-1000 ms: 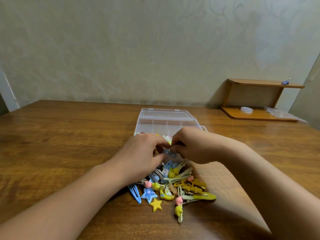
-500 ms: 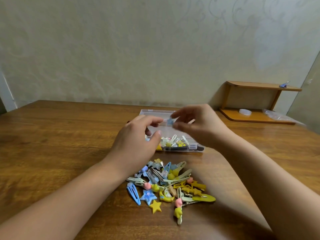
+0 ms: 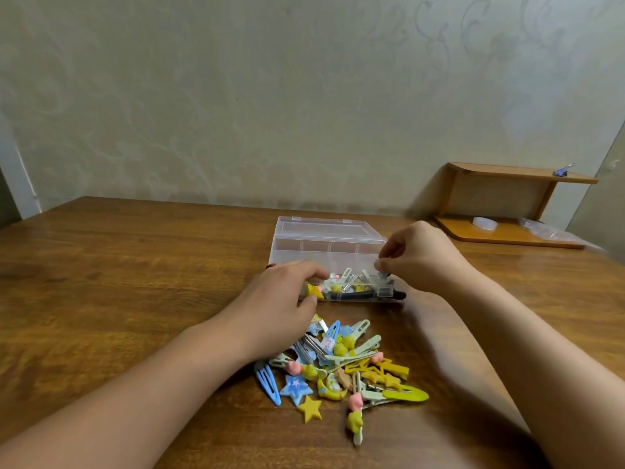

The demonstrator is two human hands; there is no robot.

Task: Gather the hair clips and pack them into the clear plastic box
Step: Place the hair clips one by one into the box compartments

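A clear plastic box (image 3: 324, 243) lies open on the wooden table, with several hair clips in its near compartments. My right hand (image 3: 419, 257) hovers over the box's right end and pinches a small blue hair clip (image 3: 383, 274) between thumb and fingers. My left hand (image 3: 280, 296) rests with curled fingers on the box's near left corner. A pile of hair clips (image 3: 341, 363), yellow, blue, green and pink, lies on the table in front of the box, between my forearms.
A small wooden shelf unit (image 3: 514, 204) stands at the back right against the wall, with a roll of tape (image 3: 484, 222) and a plastic bag (image 3: 548, 231) on its lower board. The wooden table (image 3: 118, 282) stretches left.
Both hands rose from the pile to the box. My right hand carried the small blue clip to the box's right end and lowered it; my left hand settled at the left corner.
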